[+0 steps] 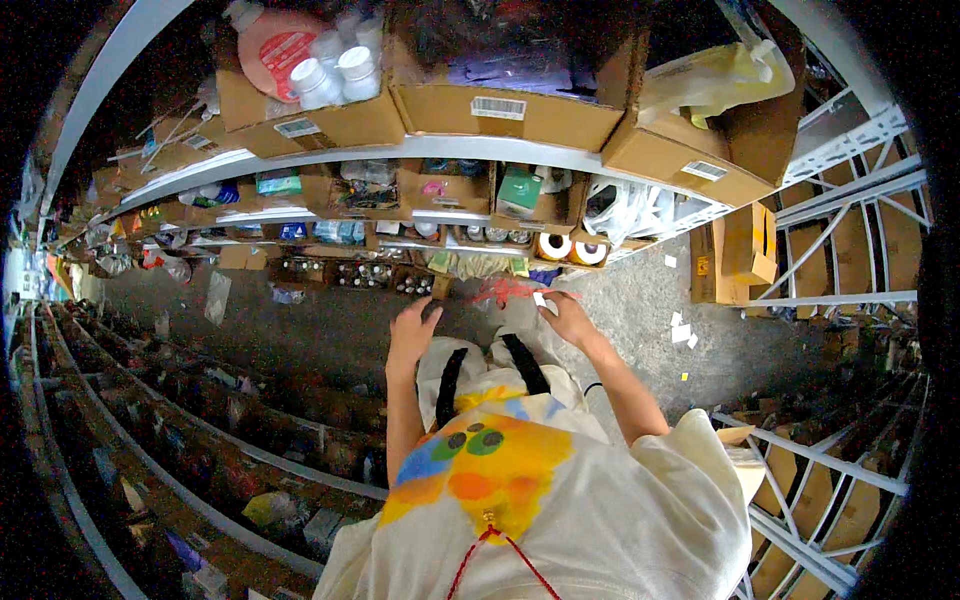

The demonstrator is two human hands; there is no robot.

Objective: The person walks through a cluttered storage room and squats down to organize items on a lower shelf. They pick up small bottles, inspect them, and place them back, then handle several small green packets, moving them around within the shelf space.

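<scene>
My left hand (pixel 412 330) is stretched forward over the floor, thumb and fingers apart, with nothing visible between them. Just past its fingertips is the end of a low cardboard box (pixel 441 287) at the foot of the shelving. A small white piece (pixel 539 299), perhaps paper or plastic, is pinched in the fingers of my right hand (pixel 568 319). Between and beyond the two hands lies a tangle of red, string-like material (pixel 501 289), too blurred to name exactly. Behind it, packs in pale green and cream wrapping (pixel 474 265) fill the lowest shelf.
Shelving with open cardboard bins (pixel 510 112) rises in front of me. White paper scraps (pixel 681 332) litter the concrete floor (pixel 637 300) at right. Cardboard boxes (pixel 731 255) stand by a metal rack on the right. More loaded shelves (pixel 225 420) run behind me at left.
</scene>
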